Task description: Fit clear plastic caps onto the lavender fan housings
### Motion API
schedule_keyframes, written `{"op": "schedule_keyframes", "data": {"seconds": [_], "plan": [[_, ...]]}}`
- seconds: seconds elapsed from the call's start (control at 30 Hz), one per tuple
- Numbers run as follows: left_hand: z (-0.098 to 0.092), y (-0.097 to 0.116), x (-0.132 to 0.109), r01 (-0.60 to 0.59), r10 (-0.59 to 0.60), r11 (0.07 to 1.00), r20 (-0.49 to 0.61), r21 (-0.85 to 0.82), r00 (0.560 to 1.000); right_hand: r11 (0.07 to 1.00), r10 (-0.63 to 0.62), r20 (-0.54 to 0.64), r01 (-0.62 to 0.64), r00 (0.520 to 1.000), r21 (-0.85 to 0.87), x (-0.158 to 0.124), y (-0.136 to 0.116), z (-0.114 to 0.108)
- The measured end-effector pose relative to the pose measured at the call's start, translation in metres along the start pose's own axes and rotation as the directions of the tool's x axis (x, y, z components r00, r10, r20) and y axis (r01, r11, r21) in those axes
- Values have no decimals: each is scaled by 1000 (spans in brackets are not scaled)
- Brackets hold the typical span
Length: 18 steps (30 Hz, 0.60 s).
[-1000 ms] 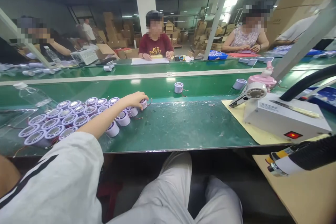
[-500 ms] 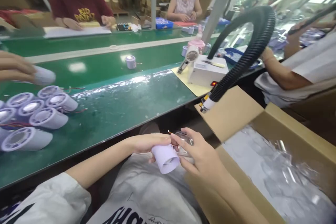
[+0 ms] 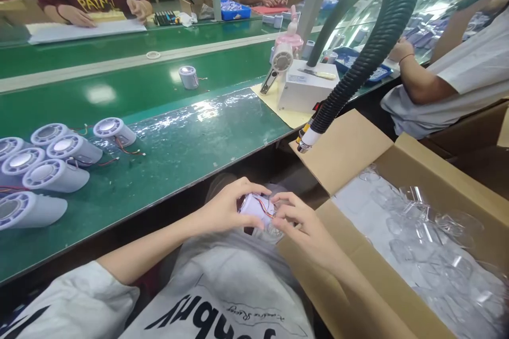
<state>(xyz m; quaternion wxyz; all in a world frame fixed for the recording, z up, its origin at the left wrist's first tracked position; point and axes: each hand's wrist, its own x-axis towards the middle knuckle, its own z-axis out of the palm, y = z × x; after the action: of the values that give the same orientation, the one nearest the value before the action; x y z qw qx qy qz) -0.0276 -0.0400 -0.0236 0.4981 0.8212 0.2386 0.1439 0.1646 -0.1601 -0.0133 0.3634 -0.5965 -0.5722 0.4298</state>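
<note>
My left hand (image 3: 233, 204) is closed round a lavender cylindrical fan housing (image 3: 254, 212), thumb and fingers on opposite sides. Thin red and black wires (image 3: 264, 207) run along the housing's upper side. At its right end, my right hand (image 3: 296, 220) has its fingers bent round a clear plastic cover (image 3: 274, 230), which is partly hidden by the fingers. The right fingertips are close to the wires; whether they touch them I cannot tell. Both hands are above my lap, in front of the table edge.
Several lavender fan housings (image 3: 55, 175) with wires stand on the green table (image 3: 178, 143) at left. A lone housing (image 3: 188, 78) sits farther back. A black hose (image 3: 358, 69) arches from a white box (image 3: 304, 87). An open carton (image 3: 353, 254) holds clear plastic covers. Co-workers sit around.
The housing has turned so its wires face up and its open end no longer faces me. A co-worker's hand at left has gone, and another housing stands at that group's right.
</note>
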Motion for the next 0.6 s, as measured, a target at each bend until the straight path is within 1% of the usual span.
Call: {"op": "schedule_keyframes", "data": {"seconds": [0.07,0.13,0.2,0.27,0.3,0.33,0.4,0.43,0.47,0.5,0.53,0.6], "plan": [[4,-8,-2,-51,51,998,9,34,999,995,43,-92,-35,995,88,1,2,0],[7,-13,-4,-92,91,996,53,22,994,982,70,-155,-40,985,185,3,6,-1],[8,-13,-5,-82,90,993,100,-81,991,953,94,-183,-35,979,303,3,10,-2],[9,-10,-6,-8,37,971,116,-238,993,920,90,-169,-17,981,392,2,13,-2],[10,-9,-6,43,-6,945,114,-325,993,921,66,-154,-1,986,390,1,15,-1],[11,-7,-7,94,-51,908,115,-408,992,938,23,-145,29,989,346,-1,16,-1],[11,-4,-8,179,-121,830,142,-528,982,976,-102,-140,126,985,175,-6,18,0],[11,-4,-8,205,-138,809,161,-551,977,981,-162,-142,175,977,84,-8,19,1],[11,-3,-9,215,-142,808,172,-549,975,977,-207,-145,212,967,15,-11,20,2],[11,-2,-10,205,-134,823,170,-529,976,972,-233,-147,233,961,-15,-13,21,2],[10,-2,-10,177,-111,847,160,-502,981,973,-231,-143,232,962,-10,-15,22,2],[9,-1,-11,89,-33,885,129,-458,991,982,-169,-115,177,979,60,-18,22,2]]}}
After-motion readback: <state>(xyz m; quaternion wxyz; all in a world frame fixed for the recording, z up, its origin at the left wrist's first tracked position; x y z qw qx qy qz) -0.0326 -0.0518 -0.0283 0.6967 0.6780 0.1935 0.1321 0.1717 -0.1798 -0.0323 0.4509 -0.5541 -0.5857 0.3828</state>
